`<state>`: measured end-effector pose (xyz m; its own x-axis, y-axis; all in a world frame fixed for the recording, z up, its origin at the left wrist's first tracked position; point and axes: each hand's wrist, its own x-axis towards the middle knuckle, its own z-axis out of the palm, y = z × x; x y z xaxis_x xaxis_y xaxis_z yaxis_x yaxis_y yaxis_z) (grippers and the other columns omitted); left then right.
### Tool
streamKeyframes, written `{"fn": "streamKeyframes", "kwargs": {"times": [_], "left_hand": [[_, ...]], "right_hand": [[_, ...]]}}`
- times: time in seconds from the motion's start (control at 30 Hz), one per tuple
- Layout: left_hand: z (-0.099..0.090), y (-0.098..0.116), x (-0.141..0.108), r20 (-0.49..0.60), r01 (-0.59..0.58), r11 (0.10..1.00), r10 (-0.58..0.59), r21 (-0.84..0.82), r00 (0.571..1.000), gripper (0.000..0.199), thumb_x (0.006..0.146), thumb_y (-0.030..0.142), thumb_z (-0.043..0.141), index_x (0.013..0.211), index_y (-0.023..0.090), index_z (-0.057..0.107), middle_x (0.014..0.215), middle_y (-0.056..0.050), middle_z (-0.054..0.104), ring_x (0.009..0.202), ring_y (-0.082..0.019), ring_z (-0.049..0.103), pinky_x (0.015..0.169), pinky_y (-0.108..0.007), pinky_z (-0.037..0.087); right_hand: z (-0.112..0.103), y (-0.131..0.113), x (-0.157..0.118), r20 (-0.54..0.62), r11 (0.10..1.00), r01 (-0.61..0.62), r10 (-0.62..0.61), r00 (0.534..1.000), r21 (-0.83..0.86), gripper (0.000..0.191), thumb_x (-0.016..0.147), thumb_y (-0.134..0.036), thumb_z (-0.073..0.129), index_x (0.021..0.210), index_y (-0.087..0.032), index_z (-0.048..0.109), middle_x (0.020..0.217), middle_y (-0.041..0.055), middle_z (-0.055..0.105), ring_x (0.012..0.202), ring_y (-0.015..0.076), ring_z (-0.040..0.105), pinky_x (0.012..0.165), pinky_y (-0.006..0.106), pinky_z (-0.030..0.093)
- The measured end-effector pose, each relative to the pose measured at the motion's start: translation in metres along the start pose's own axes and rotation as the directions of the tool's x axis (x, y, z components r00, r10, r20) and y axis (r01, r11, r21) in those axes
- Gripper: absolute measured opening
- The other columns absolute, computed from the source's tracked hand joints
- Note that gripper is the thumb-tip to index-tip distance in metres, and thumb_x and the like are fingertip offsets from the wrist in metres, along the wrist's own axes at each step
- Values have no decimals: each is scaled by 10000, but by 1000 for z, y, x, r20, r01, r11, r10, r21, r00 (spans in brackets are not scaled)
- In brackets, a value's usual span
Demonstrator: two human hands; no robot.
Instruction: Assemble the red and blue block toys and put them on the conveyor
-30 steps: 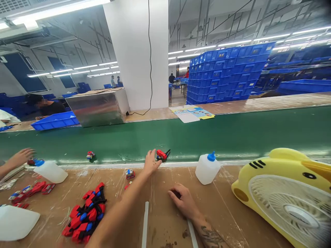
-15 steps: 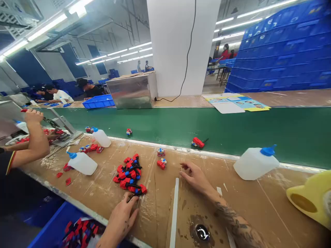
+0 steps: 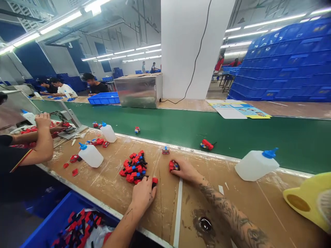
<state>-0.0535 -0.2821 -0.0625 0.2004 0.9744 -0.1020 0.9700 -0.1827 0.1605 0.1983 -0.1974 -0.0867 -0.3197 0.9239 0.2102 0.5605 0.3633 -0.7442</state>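
My right hand (image 3: 187,169) is closed around a small red toy car (image 3: 171,166) on the cardboard-covered bench. In my left hand (image 3: 143,193), a red toy part (image 3: 154,181) with a black section shows between the fingers. Just beyond that hand lies a pile of red, blue and black toy parts (image 3: 132,168). Another small toy car (image 3: 166,150), with a white and blue top, stands near the belt's edge.
A green conveyor belt (image 3: 176,127) carries a red toy piece (image 3: 207,144) and a smaller one (image 3: 137,130). White bottles (image 3: 254,167) with blue caps stand on the bench. A blue bin (image 3: 49,224) of parts sits below left. At left, a co-worker's hand (image 3: 43,120) grips a press lever.
My right hand has moved left and closed on the toy car. The left hand has picked a red part from the pile's near end and shifted right. The view has turned slightly left.
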Motion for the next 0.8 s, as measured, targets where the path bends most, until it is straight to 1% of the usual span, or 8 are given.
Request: {"fn": "streamKeyframes", "kwargs": {"times": [0.17,0.3,0.37,0.5,0.57,0.63,0.7,0.8], "left_hand": [[5,9,5,33,-248,968,250,-44,968,362,878,193,507,1230,179,591,1212,-129,613,1107,-264,608,933,-348,483],[15,14,16,82,-510,860,509,3,857,500,830,11,410,1235,221,614,1304,-114,597,1216,-264,536,1066,-409,404],[22,15,18,131,-620,785,614,7,778,546,772,-36,424,1195,229,646,1386,-128,537,1298,-290,474,1086,-435,389],[24,5,6,139,-713,700,711,-41,689,566,677,-21,536,1156,248,672,1522,-130,370,1427,-365,304,1143,-513,319],[18,3,-3,78,-665,744,668,-64,740,477,733,49,567,1153,254,662,1523,-117,359,1416,-359,324,1145,-519,318],[11,9,-9,21,-529,844,532,-82,846,375,849,197,568,1221,229,612,1427,-142,457,1306,-323,472,1078,-473,412],[8,22,-11,1,-372,925,373,-76,928,400,916,367,541,1270,182,565,1268,-154,570,1137,-294,597,965,-425,495],[11,43,-6,16,-241,971,240,13,971,392,924,414,527,1212,155,587,1107,-133,646,996,-292,653,858,-399,519]], "right_hand": [[-14,-2,-70,-163,940,-178,231,959,290,424,879,-460,539,1202,-186,531,898,50,649,666,186,629,600,316,533],[-26,-16,-109,-131,588,-152,410,903,795,483,784,-439,748,1188,-217,604,874,17,653,590,123,595,510,228,472],[-32,-20,-121,-113,453,-120,455,883,884,488,692,-367,852,1110,-213,652,880,15,664,609,116,600,485,197,450],[-35,-12,-135,-140,467,-152,533,835,871,463,685,-376,855,1067,-208,654,817,2,664,505,95,560,343,152,348],[-34,-5,-141,-174,456,-124,557,812,881,452,749,-430,800,1120,-225,646,814,-5,652,449,84,529,290,148,288],[-33,0,-145,-180,381,-55,554,813,923,455,781,-432,776,1170,-240,643,858,3,655,506,99,580,328,162,372],[-34,2,-149,-150,286,-8,528,836,958,511,745,-357,824,1209,-249,641,948,20,675,693,144,672,535,216,540],[-37,5,-154,-98,229,-17,479,873,973,642,667,-251,883,1252,-275,623,1090,37,688,923,223,707,821,328,564]]}}
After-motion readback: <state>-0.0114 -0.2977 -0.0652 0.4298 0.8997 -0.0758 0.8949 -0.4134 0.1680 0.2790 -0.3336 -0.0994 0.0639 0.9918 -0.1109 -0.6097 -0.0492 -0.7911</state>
